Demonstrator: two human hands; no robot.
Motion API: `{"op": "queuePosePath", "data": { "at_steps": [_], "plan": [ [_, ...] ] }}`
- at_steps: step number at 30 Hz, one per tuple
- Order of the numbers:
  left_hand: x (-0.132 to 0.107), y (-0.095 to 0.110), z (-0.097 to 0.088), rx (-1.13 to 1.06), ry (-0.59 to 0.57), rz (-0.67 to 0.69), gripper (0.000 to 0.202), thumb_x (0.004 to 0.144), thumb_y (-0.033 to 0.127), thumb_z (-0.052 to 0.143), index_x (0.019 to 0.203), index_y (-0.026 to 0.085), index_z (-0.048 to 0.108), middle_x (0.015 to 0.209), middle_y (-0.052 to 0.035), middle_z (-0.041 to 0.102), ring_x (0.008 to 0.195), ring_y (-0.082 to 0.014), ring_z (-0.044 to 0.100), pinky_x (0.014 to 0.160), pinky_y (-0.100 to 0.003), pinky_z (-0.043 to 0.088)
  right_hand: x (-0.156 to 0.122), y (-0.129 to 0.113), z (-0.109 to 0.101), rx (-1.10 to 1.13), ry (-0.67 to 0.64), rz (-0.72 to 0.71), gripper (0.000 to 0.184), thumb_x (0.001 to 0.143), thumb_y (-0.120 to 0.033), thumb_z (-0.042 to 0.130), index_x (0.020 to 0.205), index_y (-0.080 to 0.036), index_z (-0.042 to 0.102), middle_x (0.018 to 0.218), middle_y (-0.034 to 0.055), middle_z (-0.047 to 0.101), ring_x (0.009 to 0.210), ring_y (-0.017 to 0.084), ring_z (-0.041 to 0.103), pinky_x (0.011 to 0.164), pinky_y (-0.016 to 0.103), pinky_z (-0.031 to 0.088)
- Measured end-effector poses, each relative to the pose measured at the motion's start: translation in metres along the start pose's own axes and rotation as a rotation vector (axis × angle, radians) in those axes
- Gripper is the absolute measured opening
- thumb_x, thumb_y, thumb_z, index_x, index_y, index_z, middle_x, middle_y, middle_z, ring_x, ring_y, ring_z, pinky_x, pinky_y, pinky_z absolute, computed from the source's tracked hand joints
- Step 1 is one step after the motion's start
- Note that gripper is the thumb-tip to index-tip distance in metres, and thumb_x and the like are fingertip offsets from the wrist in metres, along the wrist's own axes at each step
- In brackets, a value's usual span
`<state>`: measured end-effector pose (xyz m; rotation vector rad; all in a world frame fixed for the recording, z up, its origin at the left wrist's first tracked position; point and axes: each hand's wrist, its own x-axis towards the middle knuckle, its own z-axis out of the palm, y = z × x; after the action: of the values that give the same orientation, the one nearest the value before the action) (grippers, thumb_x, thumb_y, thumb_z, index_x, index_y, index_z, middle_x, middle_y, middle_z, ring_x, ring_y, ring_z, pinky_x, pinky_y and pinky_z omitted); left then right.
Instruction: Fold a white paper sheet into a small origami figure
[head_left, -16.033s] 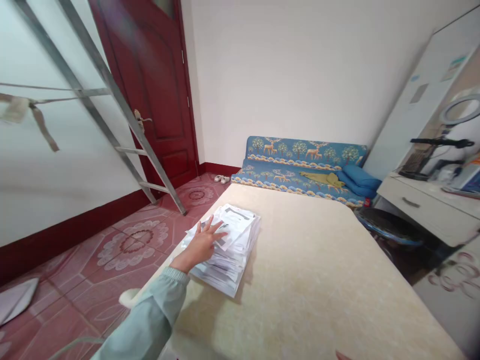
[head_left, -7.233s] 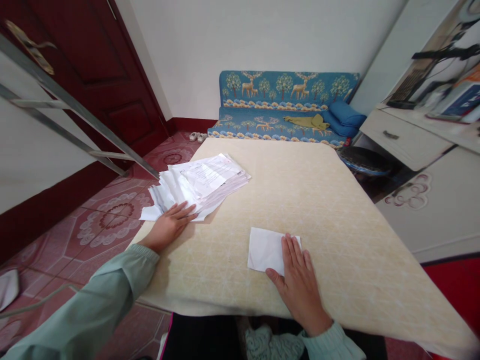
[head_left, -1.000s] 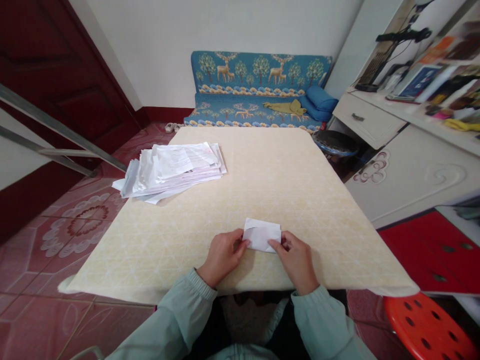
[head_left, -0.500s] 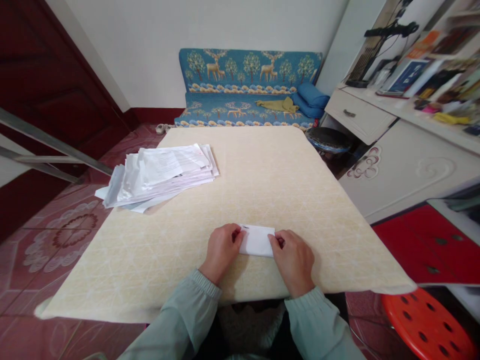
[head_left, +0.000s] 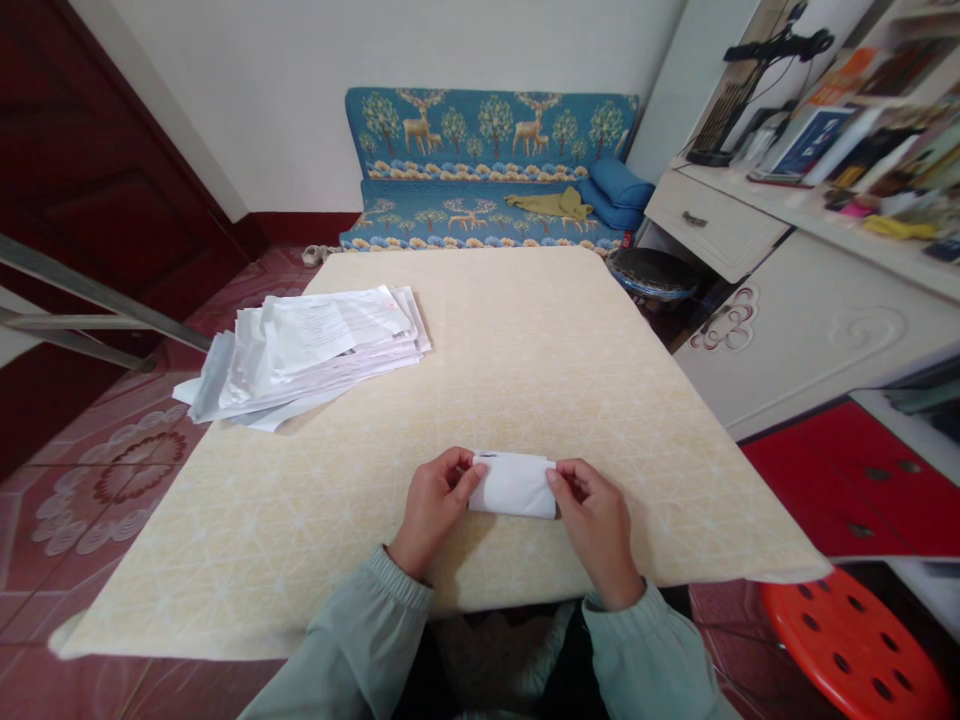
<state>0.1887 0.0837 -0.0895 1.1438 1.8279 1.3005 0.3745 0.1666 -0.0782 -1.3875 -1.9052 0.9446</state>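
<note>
A small folded white paper (head_left: 513, 485) lies near the front edge of the cream table (head_left: 525, 350). My left hand (head_left: 433, 505) pinches its left end and my right hand (head_left: 594, 518) pinches its right end, fingers curled on the paper. A loose stack of printed white sheets (head_left: 300, 345) rests at the table's far left, partly over the edge.
A blue deer-patterned sofa (head_left: 487, 170) stands beyond the table. White drawers and cluttered shelves (head_left: 787, 200) line the right side, with a red perforated stool (head_left: 855, 650) at the lower right. A metal ladder (head_left: 75, 310) and a dark red door (head_left: 90, 180) are on the left.
Over the last second the folded paper has been pressed flatter and narrower between both hands. Long before, my left hand was on the paper stack and my right hand held a larger folded sheet flat.
</note>
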Motion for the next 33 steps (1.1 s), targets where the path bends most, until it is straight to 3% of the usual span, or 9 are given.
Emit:
{"op": "queuePosePath", "data": {
  "at_steps": [3, 5, 9, 17, 24, 33],
  "plan": [
    [-0.006, 0.003, -0.006, -0.188, -0.122, -0.005, 0.027, 0.075, 0.039, 0.068, 0.082, 0.013, 0.065, 0.070, -0.0015, 0.063, 0.062, -0.0119, 0.055, 0.056, -0.021, 0.041, -0.009, 0.006, -0.005, 0.273, -0.054, -0.069, 0.022, 0.080, -0.041, 0.060, 0.081, -0.019, 0.064, 0.073, 0.0017, 0.064, 0.066, 0.016, 0.058, 0.061, 0.027, 0.045],
    [-0.010, 0.006, -0.009, -0.209, -0.149, -0.008, 0.027, 0.072, 0.038, 0.071, 0.076, 0.012, 0.067, 0.066, -0.0019, 0.063, 0.059, -0.0113, 0.053, 0.055, -0.021, 0.040, -0.014, 0.008, -0.009, 0.325, -0.101, -0.141, 0.019, 0.077, -0.038, 0.065, 0.083, -0.019, 0.065, 0.075, 0.0019, 0.064, 0.069, 0.016, 0.058, 0.064, 0.027, 0.046],
    [-0.012, 0.008, -0.009, -0.188, -0.113, -0.015, 0.027, 0.071, 0.037, 0.073, 0.067, 0.011, 0.067, 0.057, 0.0003, 0.057, 0.053, -0.0088, 0.046, 0.051, -0.020, 0.034, -0.019, 0.010, -0.013, 0.331, -0.149, -0.186, 0.017, 0.076, -0.033, 0.068, 0.087, -0.020, 0.067, 0.077, 0.0016, 0.064, 0.069, 0.015, 0.057, 0.065, 0.027, 0.045],
    [-0.010, 0.004, -0.002, -0.134, -0.040, 0.016, 0.032, 0.074, 0.039, 0.069, 0.058, 0.011, 0.062, 0.051, 0.0033, 0.046, 0.052, -0.0071, 0.037, 0.048, -0.020, 0.027, -0.019, 0.008, -0.003, 0.367, -0.052, -0.146, 0.019, 0.078, -0.034, 0.065, 0.069, -0.018, 0.063, 0.066, -0.0005, 0.058, 0.064, 0.014, 0.053, 0.059, 0.024, 0.042],
    [-0.011, 0.005, -0.001, -0.117, -0.026, 0.016, 0.034, 0.074, 0.041, 0.068, 0.058, 0.012, 0.063, 0.051, 0.0029, 0.047, 0.052, -0.0077, 0.038, 0.048, -0.020, 0.027, -0.021, 0.004, -0.001, 0.311, -0.002, -0.118, 0.027, 0.080, -0.037, 0.062, 0.062, -0.018, 0.058, 0.058, -0.0025, 0.050, 0.058, 0.012, 0.046, 0.056, 0.024, 0.038],
    [-0.009, 0.001, 0.000, -0.135, -0.045, -0.003, 0.031, 0.076, 0.041, 0.066, 0.067, 0.012, 0.065, 0.058, 0.0012, 0.056, 0.055, -0.0092, 0.046, 0.051, -0.020, 0.034, -0.021, 0.003, 0.002, 0.303, 0.052, -0.137, 0.024, 0.078, -0.038, 0.063, 0.066, -0.017, 0.062, 0.063, -0.0005, 0.059, 0.061, 0.014, 0.053, 0.056, 0.025, 0.042]
  ]
}}
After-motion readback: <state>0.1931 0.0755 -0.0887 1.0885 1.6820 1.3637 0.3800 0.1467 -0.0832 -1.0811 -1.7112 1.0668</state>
